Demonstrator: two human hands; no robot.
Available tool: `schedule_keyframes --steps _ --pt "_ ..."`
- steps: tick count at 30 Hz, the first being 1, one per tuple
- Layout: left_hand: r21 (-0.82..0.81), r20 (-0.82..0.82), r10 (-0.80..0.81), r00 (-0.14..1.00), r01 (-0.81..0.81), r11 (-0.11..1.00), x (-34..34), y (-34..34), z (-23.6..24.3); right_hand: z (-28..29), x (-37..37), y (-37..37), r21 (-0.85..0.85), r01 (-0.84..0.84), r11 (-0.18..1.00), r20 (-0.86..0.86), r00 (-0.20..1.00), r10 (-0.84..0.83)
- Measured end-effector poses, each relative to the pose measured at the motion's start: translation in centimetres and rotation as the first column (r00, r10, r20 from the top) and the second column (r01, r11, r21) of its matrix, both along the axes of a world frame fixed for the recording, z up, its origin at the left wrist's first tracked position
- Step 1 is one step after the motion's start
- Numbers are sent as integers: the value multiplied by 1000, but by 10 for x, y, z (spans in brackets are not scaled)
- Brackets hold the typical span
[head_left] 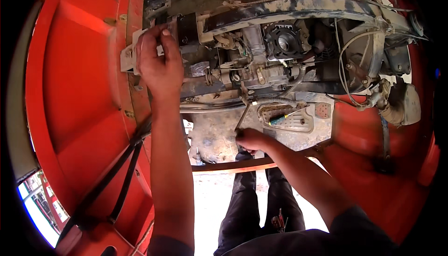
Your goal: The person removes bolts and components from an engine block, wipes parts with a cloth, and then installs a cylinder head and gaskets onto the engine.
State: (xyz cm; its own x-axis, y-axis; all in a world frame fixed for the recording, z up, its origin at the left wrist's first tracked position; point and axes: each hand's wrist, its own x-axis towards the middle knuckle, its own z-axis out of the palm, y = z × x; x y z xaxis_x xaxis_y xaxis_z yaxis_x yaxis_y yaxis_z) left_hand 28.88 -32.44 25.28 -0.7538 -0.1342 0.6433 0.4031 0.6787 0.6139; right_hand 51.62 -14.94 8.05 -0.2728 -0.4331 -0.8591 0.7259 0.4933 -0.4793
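Observation:
My left hand [160, 62] is at the upper left, fingers curled over a grimy metal bracket [130, 57] beside a black box-shaped part [188, 29]. My right hand [252, 140], lower and right of centre, grips the lower end of a thin metal lever [244, 113], which slants up toward the engine assembly [261, 76]. A green-handled screwdriver [279, 119] lies on a perforated metal footrest [303, 126] to the right of that lever.
Red body panels [84, 83] flank both sides. A curved frame tube [291, 7] crosses the top, with loose cables and hoses [343, 64] at the right. Black straps [123, 190] run down the left panel. A red-edged sill [219, 166] crosses above my legs.

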Motion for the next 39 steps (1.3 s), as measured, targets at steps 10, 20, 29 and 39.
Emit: schedule_keyframes --steps 10,20,29,39 --pt "-46 566 -112 816 168 985 -112 -26 -51 -77 58 -113 -145 750 646 57 658 -751" --pt "-15 533 -215 818 263 965 -115 -37 -65 -93 42 -153 320 771 551 65 562 -824" --pt "-49 550 -207 809 279 959 -117 -41 -67 -96 46 -156 370 715 593 -271 694 -667" --pt "18 573 -277 771 326 945 -119 -49 -73 -100 38 -173 427 644 634 -238 757 -609"
